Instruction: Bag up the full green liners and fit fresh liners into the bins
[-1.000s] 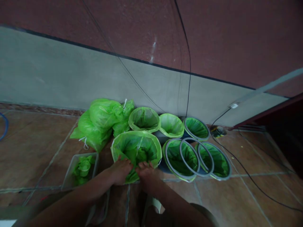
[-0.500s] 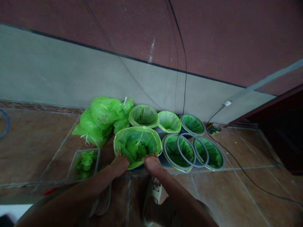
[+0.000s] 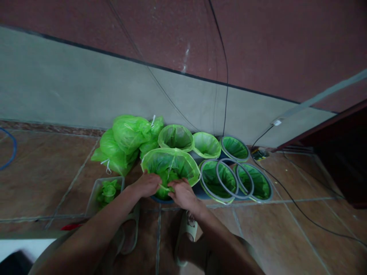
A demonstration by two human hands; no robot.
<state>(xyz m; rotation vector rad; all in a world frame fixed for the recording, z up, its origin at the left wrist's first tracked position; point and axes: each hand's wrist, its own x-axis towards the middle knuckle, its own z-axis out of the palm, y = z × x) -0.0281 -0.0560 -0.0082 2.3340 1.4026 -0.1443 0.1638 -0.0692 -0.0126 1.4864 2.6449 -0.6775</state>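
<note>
A bin lined with a green plastic bag (image 3: 174, 164) stands on the tiled floor in front of me. My left hand (image 3: 147, 185) grips the near rim of that bag, fingers curled over the plastic. My right hand (image 3: 182, 193) pinches the same rim just to the right. Both hands sit at the front edge of the bin, close together. The bin's dark body shows below the plastic between my hands.
Several other green-lined bins (image 3: 222, 177) with grey rings stand to the right, two more (image 3: 176, 136) behind. Tied green bags (image 3: 123, 139) lie by the wall. A clear tray of folded bags (image 3: 107, 191) is at left. Cables (image 3: 301, 210) cross the floor. My sandals (image 3: 186, 233) are below.
Both hands have shifted along the bag's near rim, first apart and lower, now up and closer together, folding the plastic over the bin edge. The view has shifted slightly.
</note>
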